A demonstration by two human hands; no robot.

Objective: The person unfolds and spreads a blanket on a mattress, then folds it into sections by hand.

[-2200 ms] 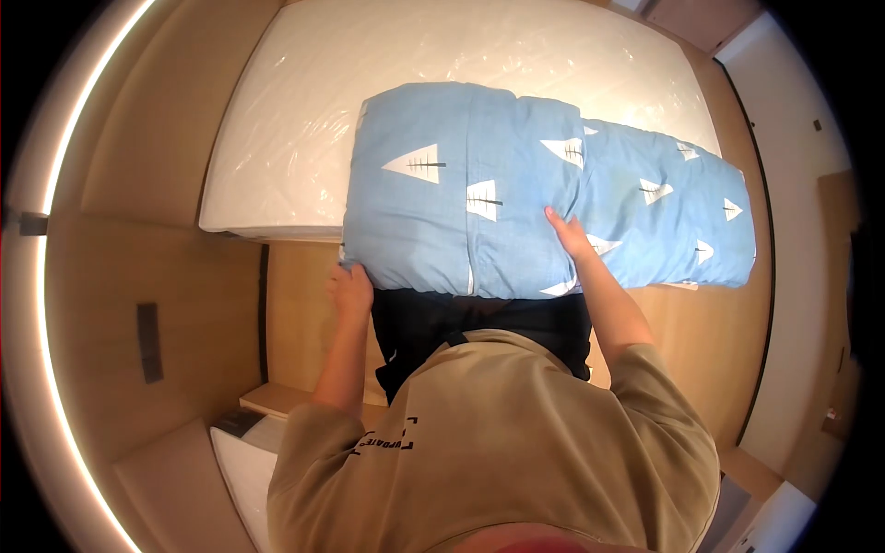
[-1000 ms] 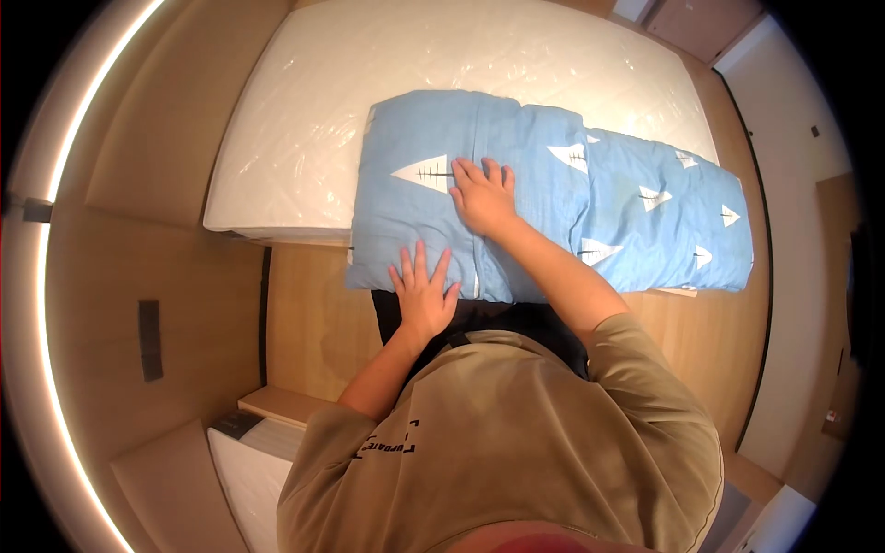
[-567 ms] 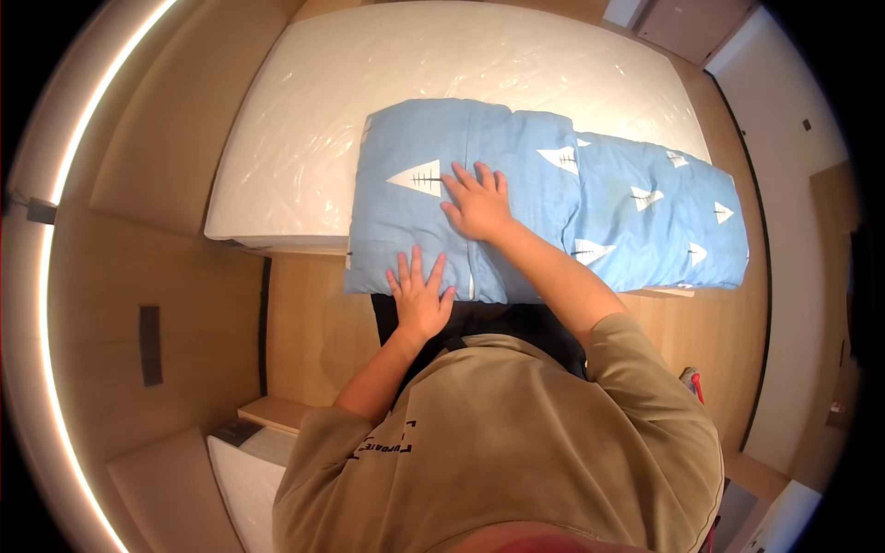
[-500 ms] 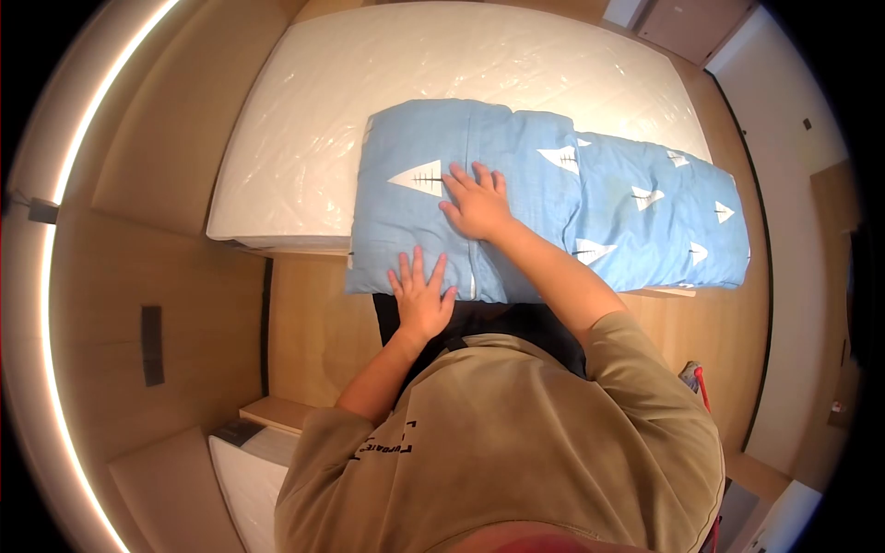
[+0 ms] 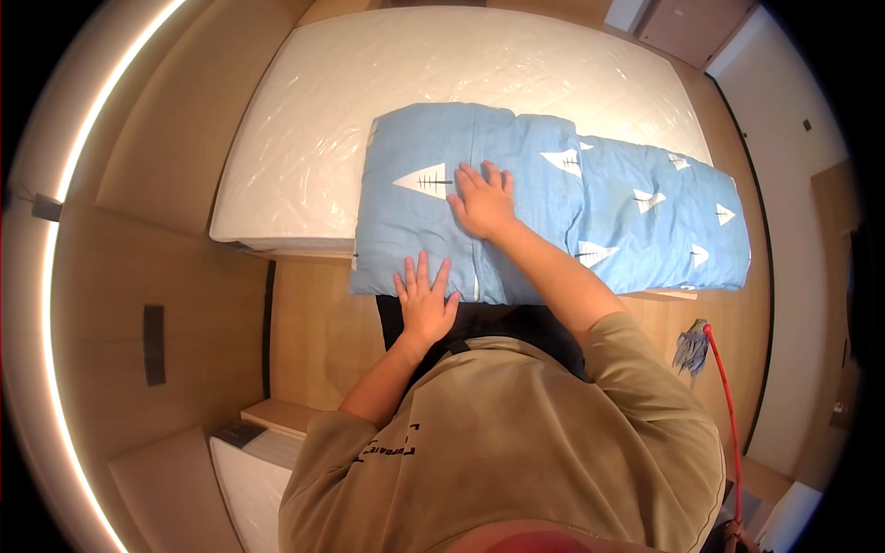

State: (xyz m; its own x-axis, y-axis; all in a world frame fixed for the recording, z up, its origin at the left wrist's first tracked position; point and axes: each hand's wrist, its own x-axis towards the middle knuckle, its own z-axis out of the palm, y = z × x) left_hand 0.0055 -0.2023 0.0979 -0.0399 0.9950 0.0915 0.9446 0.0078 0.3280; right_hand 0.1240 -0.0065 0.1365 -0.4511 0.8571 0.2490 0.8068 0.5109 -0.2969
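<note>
A folded blue quilt (image 5: pixel 535 212) with white tree shapes lies along the near side of the plastic-covered mattress (image 5: pixel 304 138). Its left part is stacked thicker than the right. My right hand (image 5: pixel 484 203) rests palm down on top of it, fingers stretched out, just right of the large white tree. Closer to my body, my left hand (image 5: pixel 428 302) presses flat on the quilt's near edge with its fingers spread. Neither hand grips anything.
A mop (image 5: pixel 693 348) with a red handle is on the wooden floor to my right; a person's hand (image 5: pixel 736 535) is at the handle's lower end. A second mattress (image 5: pixel 253 488) stands behind me on the left. A padded headboard (image 5: pixel 184 138) lines the left wall.
The mop has come further into view on the right, its head moving forward along the floor. Both my hands stay flat on the quilt, and the view has shifted slightly.
</note>
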